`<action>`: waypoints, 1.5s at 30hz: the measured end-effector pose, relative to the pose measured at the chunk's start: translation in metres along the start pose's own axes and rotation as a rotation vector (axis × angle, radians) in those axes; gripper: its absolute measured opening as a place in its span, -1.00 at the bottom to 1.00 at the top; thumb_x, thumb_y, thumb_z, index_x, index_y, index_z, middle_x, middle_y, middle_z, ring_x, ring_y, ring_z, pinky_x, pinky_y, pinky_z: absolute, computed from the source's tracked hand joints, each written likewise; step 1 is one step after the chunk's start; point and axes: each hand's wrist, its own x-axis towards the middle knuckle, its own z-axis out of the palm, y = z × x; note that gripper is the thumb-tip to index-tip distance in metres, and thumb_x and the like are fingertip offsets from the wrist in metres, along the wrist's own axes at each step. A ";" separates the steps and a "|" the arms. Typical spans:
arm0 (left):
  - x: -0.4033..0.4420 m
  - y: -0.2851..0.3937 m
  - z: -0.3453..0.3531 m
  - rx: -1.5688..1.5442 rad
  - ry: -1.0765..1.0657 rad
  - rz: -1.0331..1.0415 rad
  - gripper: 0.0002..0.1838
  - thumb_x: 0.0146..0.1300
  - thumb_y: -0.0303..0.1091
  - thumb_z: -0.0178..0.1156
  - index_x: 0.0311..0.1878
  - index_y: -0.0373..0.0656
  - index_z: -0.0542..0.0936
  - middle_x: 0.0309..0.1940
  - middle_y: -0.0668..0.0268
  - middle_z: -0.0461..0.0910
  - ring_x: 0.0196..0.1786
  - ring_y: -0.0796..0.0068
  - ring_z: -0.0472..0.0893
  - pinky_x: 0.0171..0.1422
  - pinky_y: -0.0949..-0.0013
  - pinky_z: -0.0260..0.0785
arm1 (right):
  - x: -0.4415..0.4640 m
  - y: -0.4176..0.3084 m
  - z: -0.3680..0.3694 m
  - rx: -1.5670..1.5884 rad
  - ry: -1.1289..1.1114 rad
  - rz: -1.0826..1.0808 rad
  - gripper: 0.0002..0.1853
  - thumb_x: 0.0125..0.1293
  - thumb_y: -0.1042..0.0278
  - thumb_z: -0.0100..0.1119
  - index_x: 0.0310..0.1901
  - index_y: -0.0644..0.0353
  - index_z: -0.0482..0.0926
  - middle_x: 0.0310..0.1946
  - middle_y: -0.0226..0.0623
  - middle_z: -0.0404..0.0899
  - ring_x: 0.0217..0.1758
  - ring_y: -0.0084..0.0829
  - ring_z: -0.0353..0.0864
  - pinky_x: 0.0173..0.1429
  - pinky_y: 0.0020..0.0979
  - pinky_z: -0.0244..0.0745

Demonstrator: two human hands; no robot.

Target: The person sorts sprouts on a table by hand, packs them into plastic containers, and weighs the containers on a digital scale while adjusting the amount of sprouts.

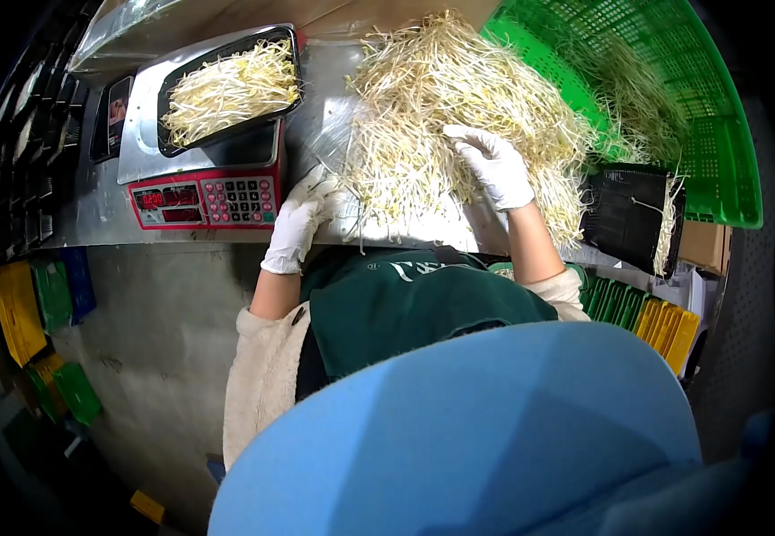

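Observation:
A large loose pile of bean sprouts (459, 98) lies on the metal table in front of me. My left hand (296, 223), in a white glove, is at the pile's left edge, its fingers curled round a few sprouts. Over the pile's right part is my right hand (500, 170), also gloved, with fingers stretched to the left and slightly bent, nothing visible in them. Left of the pile, a black tray (169, 98) filled with sprouts sits tilted on the pan of a red digital scale (217, 198). The scale's red digits are lit.
At the right, a green basket (734, 134) lies tipped, with more sprouts inside. Below it stands a black container (621, 210) with sprouts at its edge. Stacked black trays (25, 170) line the far left. Yellow crates (17, 313) stand on the floor at left.

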 end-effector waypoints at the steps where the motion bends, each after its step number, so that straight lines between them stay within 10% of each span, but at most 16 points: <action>1: 0.000 0.000 0.002 -0.001 0.002 -0.002 -0.21 0.13 -0.39 0.06 0.45 -0.34 0.07 0.26 -0.05 0.38 0.15 0.18 0.52 0.30 0.20 0.33 | -0.002 -0.004 0.008 -0.003 0.029 0.000 -0.75 0.33 0.32 0.16 -0.01 0.09 0.67 -0.16 -0.39 0.71 -0.10 -0.64 0.62 0.05 -0.57 0.48; 6: 0.027 -0.013 0.023 -0.102 -0.013 0.057 -0.25 0.10 -0.50 -0.05 0.44 -0.37 0.07 0.29 -0.08 0.32 0.25 0.07 0.47 0.33 0.16 0.32 | 0.002 -0.006 0.049 -0.211 -0.089 0.127 -0.69 0.27 0.15 0.24 0.06 -0.17 0.63 -0.21 -0.35 0.72 -0.16 -0.43 0.70 -0.02 -0.47 0.55; 12: -0.005 0.009 0.021 0.119 0.018 -0.008 -0.30 0.20 -0.66 -0.15 0.46 -0.37 0.02 0.31 0.01 0.32 0.34 0.28 0.36 0.35 0.39 0.25 | -0.008 -0.021 0.076 -0.586 -0.142 -0.064 -0.35 0.17 0.04 0.35 0.26 0.12 0.40 0.04 -0.13 0.60 0.12 -0.25 0.60 0.17 -0.37 0.47; 15: -0.010 -0.013 -0.018 0.593 -0.132 0.415 -0.38 0.30 -0.72 -0.15 0.45 -0.34 0.08 0.35 0.12 0.27 0.31 0.44 0.35 0.38 0.48 0.15 | -0.026 -0.048 0.107 -0.859 -0.098 0.027 0.00 -0.04 -0.28 0.37 0.35 0.13 0.21 -0.01 0.03 0.53 0.04 -0.06 0.58 0.09 -0.23 0.50; 16: -0.025 0.009 -0.008 0.522 -0.195 0.395 -0.50 0.28 -0.65 -0.13 0.32 -0.36 0.22 0.08 0.12 0.47 0.15 0.43 0.46 0.27 0.43 0.27 | -0.029 -0.044 0.121 -0.964 -0.056 0.009 0.04 -0.08 -0.38 0.33 0.34 0.10 0.20 -0.08 0.05 0.54 -0.02 -0.04 0.60 0.00 -0.18 0.53; 20: -0.015 0.001 -0.030 0.414 -0.449 0.251 -0.57 0.36 -0.63 -0.16 0.30 -0.28 0.27 0.04 0.17 0.48 -0.02 0.50 0.57 0.13 0.42 0.43 | -0.011 -0.021 0.147 -1.005 0.066 0.102 -0.37 0.10 0.05 0.26 0.19 0.11 0.38 -0.22 0.04 0.56 -0.19 -0.04 0.65 -0.08 -0.15 0.56; 22: -0.011 0.013 -0.018 0.493 -0.522 -0.190 -0.65 0.39 -0.53 -0.10 0.22 -0.29 0.35 -0.10 0.19 0.54 -0.11 0.49 0.61 -0.02 0.43 0.49 | 0.000 -0.023 0.135 -0.849 0.118 0.145 -0.68 0.07 0.24 0.20 -0.11 0.14 0.58 -0.17 -0.05 0.61 -0.15 -0.06 0.65 -0.07 -0.17 0.55; 26: 0.010 -0.015 -0.011 0.540 -0.666 -0.128 -0.72 0.37 -0.52 -0.11 0.12 -0.33 0.38 -0.24 0.23 0.54 -0.28 0.55 0.54 -0.13 0.49 0.45 | -0.015 -0.009 0.073 -0.389 0.337 0.053 -0.51 0.10 0.33 0.26 0.11 0.21 0.51 -0.14 -0.28 0.61 -0.13 -0.42 0.60 -0.09 -0.38 0.52; 30: 0.018 -0.017 -0.002 0.600 -0.717 -0.096 -0.70 0.37 -0.53 -0.10 0.13 -0.35 0.36 -0.23 0.23 0.53 -0.23 0.58 0.51 -0.11 0.52 0.42 | -0.098 -0.060 -0.012 0.258 0.423 0.100 -0.35 0.09 0.33 0.32 0.24 0.30 0.38 -0.03 -0.23 0.58 0.00 -0.38 0.61 0.04 -0.37 0.54; 32: 0.013 -0.011 0.006 0.742 -0.722 -0.019 -0.67 0.37 -0.50 -0.06 0.17 -0.35 0.35 -0.15 0.21 0.55 -0.22 0.56 0.51 -0.10 0.48 0.42 | -0.155 -0.053 -0.050 0.178 0.642 0.082 -0.32 0.13 0.46 0.21 0.34 0.25 0.30 0.00 -0.31 0.54 -0.27 -0.57 0.57 -0.09 -0.48 0.54; 36: 0.023 -0.021 0.000 0.541 -0.692 -0.008 -0.58 0.33 -0.55 0.03 0.25 -0.31 0.31 0.06 0.18 0.51 0.06 0.46 0.53 0.18 0.42 0.38 | -0.311 0.007 -0.120 0.157 0.865 0.327 -0.45 0.18 0.43 0.24 0.23 0.29 0.40 -0.04 -0.18 0.61 -0.08 -0.45 0.64 0.06 -0.44 0.55; 40: 0.045 -0.012 0.031 1.025 -0.534 0.653 -0.35 0.25 -0.60 0.08 0.42 -0.18 0.17 0.17 0.13 0.44 0.02 0.34 0.57 0.13 0.39 0.41 | -0.365 0.033 -0.121 -0.875 0.460 1.390 -0.28 0.05 0.06 0.39 0.23 0.22 0.46 0.13 0.02 0.53 0.10 -0.17 0.61 0.24 -0.30 0.45; 42: 0.042 0.025 0.081 1.437 -0.388 0.989 -0.23 0.14 -0.63 0.08 0.46 -0.10 0.12 0.18 0.06 0.43 -0.12 0.18 0.61 -0.03 0.27 0.49 | -0.363 0.073 -0.121 -0.805 0.590 0.997 -0.27 0.08 -0.07 0.34 0.26 0.13 0.45 0.21 0.06 0.45 0.21 -0.12 0.52 0.26 -0.30 0.41; 45: 0.076 0.027 0.112 1.784 -0.428 0.948 -0.19 0.09 -0.62 0.04 0.47 -0.02 0.10 0.15 0.03 0.44 -0.20 0.07 0.61 -0.14 0.16 0.50 | -0.250 0.031 -0.052 -0.615 0.593 0.485 -0.57 0.20 0.17 0.29 0.11 0.08 0.59 -0.17 -0.12 0.69 -0.12 -0.32 0.69 0.04 -0.38 0.52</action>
